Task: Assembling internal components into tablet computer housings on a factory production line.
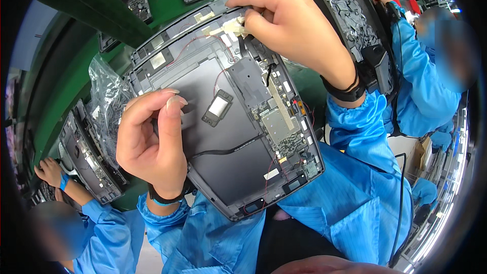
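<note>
An opened dark-grey device casing [218, 177] lies in front of me, tilted, with a green circuit board [279, 127] along its right side. A small black speaker module [217, 108] with a pale patch rests loose on the casing, joined to a thin red wire. My left hand [154, 139] hovers over the casing's left part, thumb and forefinger pinched, nothing visible between them. My right hand [291, 23] reaches to the far edge, forefinger stretched onto the rim. Its thumb and curled fingers are closed beside crumpled cream tape [234, 25]; what they grip is hidden.
A black tray [355, 20] of small dark parts stands at the right. A clear plastic bag [104, 89] and more casings [91, 157] lie left on the green bench [167, 12]. Co-workers in blue sit at both sides; one co-worker's hand [50, 171] shows at left.
</note>
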`<state>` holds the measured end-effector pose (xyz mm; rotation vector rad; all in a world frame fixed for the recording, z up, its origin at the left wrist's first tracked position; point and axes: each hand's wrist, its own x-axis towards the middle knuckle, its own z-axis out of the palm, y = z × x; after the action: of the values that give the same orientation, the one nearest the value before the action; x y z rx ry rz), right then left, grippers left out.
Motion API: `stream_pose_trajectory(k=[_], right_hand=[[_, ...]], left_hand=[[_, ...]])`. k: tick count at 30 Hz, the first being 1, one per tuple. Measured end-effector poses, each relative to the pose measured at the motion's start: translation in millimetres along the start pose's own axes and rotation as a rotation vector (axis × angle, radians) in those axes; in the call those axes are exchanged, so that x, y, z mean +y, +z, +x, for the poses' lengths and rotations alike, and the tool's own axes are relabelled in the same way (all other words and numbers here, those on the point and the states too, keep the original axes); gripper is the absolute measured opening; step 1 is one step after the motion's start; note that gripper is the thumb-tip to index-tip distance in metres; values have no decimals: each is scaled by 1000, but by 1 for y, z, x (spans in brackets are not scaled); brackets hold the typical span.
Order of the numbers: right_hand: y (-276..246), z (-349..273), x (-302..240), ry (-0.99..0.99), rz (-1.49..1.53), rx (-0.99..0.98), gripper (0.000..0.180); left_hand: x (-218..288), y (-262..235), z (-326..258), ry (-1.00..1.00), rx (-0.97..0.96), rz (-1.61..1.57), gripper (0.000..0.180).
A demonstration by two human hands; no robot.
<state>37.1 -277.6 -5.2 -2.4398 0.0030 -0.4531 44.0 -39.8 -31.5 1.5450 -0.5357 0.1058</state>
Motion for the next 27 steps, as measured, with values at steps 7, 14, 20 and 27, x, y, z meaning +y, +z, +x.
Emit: stream_pose_trajectory(k=[7, 14, 20, 27], right_hand=[[6, -4, -4, -7, -5, 90, 26], [0, -3, 4, 64, 113, 0, 25], [10, -2, 3, -101, -24, 136, 23], [-13, -8, 18, -28, 197, 75, 30]], left_hand=[[2, -1, 0, 38, -7, 101, 18], [-1, 1, -1, 48, -35, 95, 21], [3, 2, -2, 43, -7, 98, 20], [10, -7, 2, -73, -41, 110, 22]])
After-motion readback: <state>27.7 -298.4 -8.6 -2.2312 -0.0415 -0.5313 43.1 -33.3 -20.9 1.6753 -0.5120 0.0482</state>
